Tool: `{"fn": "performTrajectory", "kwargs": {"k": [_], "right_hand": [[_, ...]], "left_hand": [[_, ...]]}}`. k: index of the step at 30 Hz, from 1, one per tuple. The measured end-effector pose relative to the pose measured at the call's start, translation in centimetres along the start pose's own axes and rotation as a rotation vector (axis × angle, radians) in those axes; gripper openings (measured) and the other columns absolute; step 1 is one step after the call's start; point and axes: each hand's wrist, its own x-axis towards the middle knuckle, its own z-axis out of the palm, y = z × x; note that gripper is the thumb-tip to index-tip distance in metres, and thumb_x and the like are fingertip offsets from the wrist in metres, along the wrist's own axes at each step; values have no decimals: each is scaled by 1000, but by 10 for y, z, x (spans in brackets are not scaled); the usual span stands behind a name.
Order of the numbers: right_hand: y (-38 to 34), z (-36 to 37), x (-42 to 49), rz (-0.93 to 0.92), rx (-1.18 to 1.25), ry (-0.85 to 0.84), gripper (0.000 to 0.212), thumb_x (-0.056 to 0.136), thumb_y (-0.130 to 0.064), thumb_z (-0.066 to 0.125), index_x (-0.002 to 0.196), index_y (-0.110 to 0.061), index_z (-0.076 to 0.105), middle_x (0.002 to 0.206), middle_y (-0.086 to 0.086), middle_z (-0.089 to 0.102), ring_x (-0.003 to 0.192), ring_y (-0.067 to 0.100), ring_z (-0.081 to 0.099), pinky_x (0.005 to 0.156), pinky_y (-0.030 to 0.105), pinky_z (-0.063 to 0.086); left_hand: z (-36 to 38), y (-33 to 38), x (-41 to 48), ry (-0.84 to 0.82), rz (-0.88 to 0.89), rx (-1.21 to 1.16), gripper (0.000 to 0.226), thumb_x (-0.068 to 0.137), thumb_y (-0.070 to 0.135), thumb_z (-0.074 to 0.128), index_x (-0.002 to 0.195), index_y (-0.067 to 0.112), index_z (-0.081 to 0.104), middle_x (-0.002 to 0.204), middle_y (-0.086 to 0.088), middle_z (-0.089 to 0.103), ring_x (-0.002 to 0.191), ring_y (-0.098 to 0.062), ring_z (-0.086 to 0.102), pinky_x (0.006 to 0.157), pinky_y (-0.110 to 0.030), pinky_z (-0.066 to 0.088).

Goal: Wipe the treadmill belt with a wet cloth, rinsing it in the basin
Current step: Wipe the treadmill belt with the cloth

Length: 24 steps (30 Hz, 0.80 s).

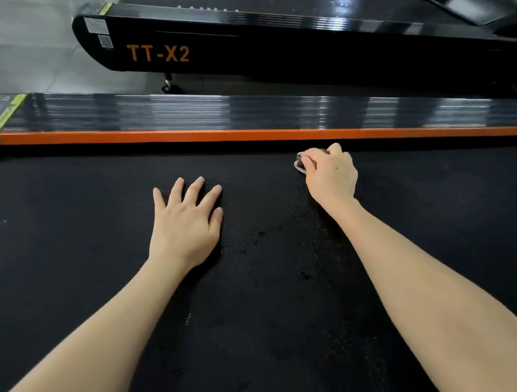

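While right hand (pixel 331 174) grips cloth (pixel 299 165) on belt (pixel 66 246) | left hand (pixel 187 224) flat, fingers spread | orange rail (pixel 213 134) just beyond

The black dimpled treadmill belt (pixel 97 243) lay flat before me, damp-spotted; the small brownish cloth (pixel 300 164) sat bunched near its far edge.
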Motion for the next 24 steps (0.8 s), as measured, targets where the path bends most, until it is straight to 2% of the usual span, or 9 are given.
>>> {"fn": "performTrajectory", "kwargs": {"k": [2, 5, 7, 9, 12, 14, 17, 21, 24], "right_hand": [[-17, 2, -6, -25, 24, -19, 29, 99, -36, 43, 118, -28, 64, 111, 10, 51, 95, 29, 49, 74, 38, 44], [-43, 6, -28, -305, 91, -81, 27, 96, -37, 49, 115, -29, 66, 106, 11, 54, 90, 31, 50, 68, 33, 39], [-38, 4, -27, -404, 71, -74, 25, 95, -38, 52, 114, -31, 67, 103, 9, 57, 88, 30, 53, 67, 34, 40], [-18, 3, -14, -362, 15, -25, 25, 94, -39, 52, 114, -34, 67, 104, 8, 58, 90, 30, 54, 70, 37, 42], [2, 3, 6, -147, -15, 2, 28, 96, -42, 47, 118, -37, 64, 115, 5, 55, 101, 28, 48, 81, 40, 39], [-1, 7, 8, -159, -40, 4, 30, 95, -46, 47, 117, -35, 64, 115, 4, 55, 103, 28, 47, 83, 40, 37], [-5, 10, 17, -145, -15, -16, 30, 96, -46, 45, 117, -35, 64, 114, 4, 56, 102, 26, 48, 83, 38, 39], [-14, 11, 25, 15, 40, -21, 32, 97, -46, 46, 121, -33, 62, 117, 5, 54, 103, 26, 47, 79, 36, 41], [-29, 9, 3, -86, 82, -63, 31, 97, -44, 46, 121, -33, 62, 115, 7, 53, 98, 29, 48, 73, 33, 37]], "left_hand": [[1, 1, 2, -1, -8, -5, 61, 92, 50, 11, 146, 32, 34, 155, -3, 29, 144, -32, 16, 114, -58, 5], [0, -1, 3, 7, -7, -19, 61, 91, 49, 13, 146, 33, 34, 155, -2, 28, 144, -31, 15, 115, -57, 4], [0, -2, 2, 11, -1, -25, 65, 88, 51, 9, 146, 34, 33, 155, -1, 28, 145, -30, 14, 115, -57, 3], [2, -3, 2, 17, 2, -24, 70, 85, 54, 2, 146, 35, 32, 155, -1, 27, 145, -29, 14, 115, -56, 3], [4, -3, 3, 17, -1, -5, 76, 82, 55, -3, 146, 35, 32, 155, -1, 28, 145, -29, 14, 115, -56, 4], [5, -2, 3, 17, 0, 2, 76, 82, 54, -3, 146, 33, 33, 155, -2, 29, 145, -30, 16, 114, -57, 5], [4, -2, 4, 30, 2, 0, 75, 83, 54, -1, 145, 32, 36, 154, -3, 31, 144, -31, 18, 114, -58, 7], [5, -2, 3, 34, -1, 14, 76, 82, 54, -2, 146, 33, 34, 154, -2, 31, 144, -31, 17, 114, -58, 6], [5, -1, 3, 30, -2, -1, 74, 83, 53, 1, 145, 32, 37, 153, -4, 32, 143, -32, 19, 114, -59, 7]]}}
